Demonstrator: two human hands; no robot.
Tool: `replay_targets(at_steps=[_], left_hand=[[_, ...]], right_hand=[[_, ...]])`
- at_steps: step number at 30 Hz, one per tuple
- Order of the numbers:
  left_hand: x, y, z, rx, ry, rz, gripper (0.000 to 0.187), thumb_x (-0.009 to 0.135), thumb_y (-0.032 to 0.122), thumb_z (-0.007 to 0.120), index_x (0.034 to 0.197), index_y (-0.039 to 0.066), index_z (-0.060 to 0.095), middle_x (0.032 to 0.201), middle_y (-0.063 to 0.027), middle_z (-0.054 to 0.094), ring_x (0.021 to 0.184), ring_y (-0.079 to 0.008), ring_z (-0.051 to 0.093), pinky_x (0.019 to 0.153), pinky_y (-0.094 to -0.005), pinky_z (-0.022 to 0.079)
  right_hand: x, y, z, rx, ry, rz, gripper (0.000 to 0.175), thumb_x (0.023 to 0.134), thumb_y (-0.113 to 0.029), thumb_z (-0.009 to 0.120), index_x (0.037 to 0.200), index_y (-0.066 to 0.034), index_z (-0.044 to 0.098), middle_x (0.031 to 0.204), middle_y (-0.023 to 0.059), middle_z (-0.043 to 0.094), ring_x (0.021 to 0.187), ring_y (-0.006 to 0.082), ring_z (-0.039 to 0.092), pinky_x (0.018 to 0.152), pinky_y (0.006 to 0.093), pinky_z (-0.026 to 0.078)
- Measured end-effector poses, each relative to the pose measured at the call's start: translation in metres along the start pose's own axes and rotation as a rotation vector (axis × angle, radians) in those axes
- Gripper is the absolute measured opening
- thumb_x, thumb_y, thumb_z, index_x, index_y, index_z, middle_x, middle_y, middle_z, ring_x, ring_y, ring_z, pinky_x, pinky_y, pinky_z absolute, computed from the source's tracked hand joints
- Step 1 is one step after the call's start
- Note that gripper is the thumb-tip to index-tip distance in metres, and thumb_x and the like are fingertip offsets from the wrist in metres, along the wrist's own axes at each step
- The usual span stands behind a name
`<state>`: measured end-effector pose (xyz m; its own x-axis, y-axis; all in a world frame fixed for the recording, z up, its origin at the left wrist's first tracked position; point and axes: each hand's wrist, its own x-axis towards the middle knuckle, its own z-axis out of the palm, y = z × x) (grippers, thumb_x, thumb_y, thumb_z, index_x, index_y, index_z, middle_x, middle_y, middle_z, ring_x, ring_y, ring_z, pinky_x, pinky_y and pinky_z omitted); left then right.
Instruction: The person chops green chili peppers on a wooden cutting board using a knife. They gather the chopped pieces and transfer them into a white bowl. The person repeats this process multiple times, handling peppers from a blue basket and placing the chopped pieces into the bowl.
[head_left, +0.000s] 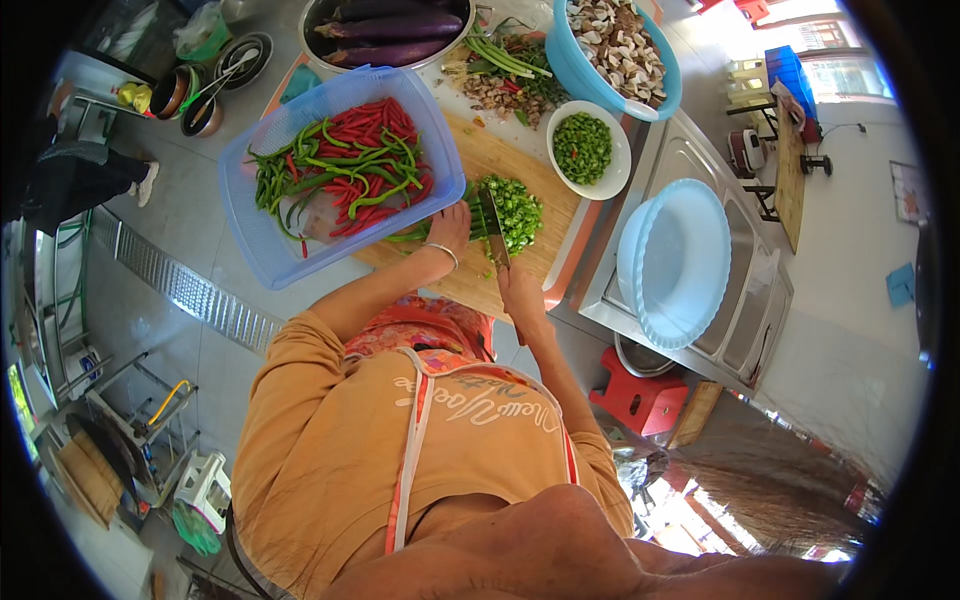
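Observation:
My right hand (520, 289) grips the handle of a kitchen knife (494, 229), its blade pointing away from me over a wooden cutting board (532, 161). Under my left hand (451, 227) lies a bunch of long green chili peppers (411, 234), held down just left of the blade. Chopped green pepper (517, 214) is heaped to the blade's right. A blue plastic basket (262, 259) of red chilies (375, 124) and green ones stands to the left, its near right corner close to my left hand. Part of the pepper bunch is hidden by my hand and the basket.
Beyond the board are a white bowl (556, 169) of chopped green pepper, a blue basin (555, 56) of cut mushrooms, trimmings (517, 90) and a metal bowl of eggplants (390, 34). A light-blue basin (675, 262) sits at the steel sink (600, 281). Another person (75, 176) stands at left.

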<state>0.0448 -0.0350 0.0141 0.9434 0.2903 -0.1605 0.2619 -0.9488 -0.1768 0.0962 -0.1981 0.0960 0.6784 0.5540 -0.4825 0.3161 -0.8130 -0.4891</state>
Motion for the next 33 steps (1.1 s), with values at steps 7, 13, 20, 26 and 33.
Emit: replay_targets(at_steps=[7, 13, 20, 26, 33], left_hand=[[0.003, -0.001, 0.001, 0.015, 0.015, 0.004, 0.052, 0.088, 0.020, 0.046, 0.132, -0.008, 0.041, 0.113, -0.0165, 0.054, 0.106, -0.0303, 0.049, 0.085, -0.0416, 0.043], [0.003, -0.005, 0.009, -0.085, 0.079, 0.011, 0.051, 0.087, 0.018, 0.047, 0.131, -0.007, 0.042, 0.113, -0.0162, 0.054, 0.105, -0.0290, 0.050, 0.086, -0.0402, 0.043], [-0.016, -0.014, 0.009, -0.114, 0.117, 0.163, 0.050, 0.086, 0.016, 0.047, 0.130, -0.006, 0.044, 0.113, -0.0146, 0.054, 0.105, -0.0277, 0.049, 0.088, -0.0384, 0.042], [-0.018, -0.012, 0.009, -0.051, 0.130, 0.168, 0.052, 0.086, 0.017, 0.047, 0.132, -0.007, 0.042, 0.113, -0.0151, 0.054, 0.104, -0.0275, 0.050, 0.087, -0.0385, 0.042], [-0.016, -0.009, 0.012, -0.097, 0.159, 0.105, 0.061, 0.082, 0.019, 0.055, 0.134, -0.008, 0.039, 0.109, -0.0156, 0.053, 0.104, -0.0283, 0.050, 0.087, -0.0361, 0.044]], right_hand=[[0.039, -0.005, 0.016, -0.054, -0.006, -0.023, 0.028, 0.093, -0.027, 0.045, 0.103, -0.0012, 0.049, 0.072, 0.0286, 0.062, 0.067, 0.0483, 0.060, 0.062, 0.0589, 0.045], [0.055, -0.003, 0.039, -0.065, 0.117, -0.034, 0.029, 0.095, -0.029, 0.043, 0.101, -0.0016, 0.048, 0.072, 0.0287, 0.062, 0.068, 0.0484, 0.060, 0.062, 0.0575, 0.046], [0.032, 0.002, 0.007, -0.027, 0.052, -0.016, 0.028, 0.094, -0.029, 0.044, 0.100, -0.0018, 0.050, 0.071, 0.0277, 0.062, 0.068, 0.0476, 0.060, 0.061, 0.0576, 0.045], [0.025, -0.005, 0.023, -0.154, 0.090, -0.058, 0.026, 0.094, -0.027, 0.045, 0.098, -0.0015, 0.050, 0.070, 0.0275, 0.062, 0.067, 0.0476, 0.061, 0.062, 0.0565, 0.047], [0.050, -0.001, 0.049, -0.059, 0.151, 0.019, 0.027, 0.095, -0.028, 0.044, 0.100, -0.0017, 0.048, 0.073, 0.0290, 0.062, 0.069, 0.0480, 0.061, 0.062, 0.0569, 0.047]])
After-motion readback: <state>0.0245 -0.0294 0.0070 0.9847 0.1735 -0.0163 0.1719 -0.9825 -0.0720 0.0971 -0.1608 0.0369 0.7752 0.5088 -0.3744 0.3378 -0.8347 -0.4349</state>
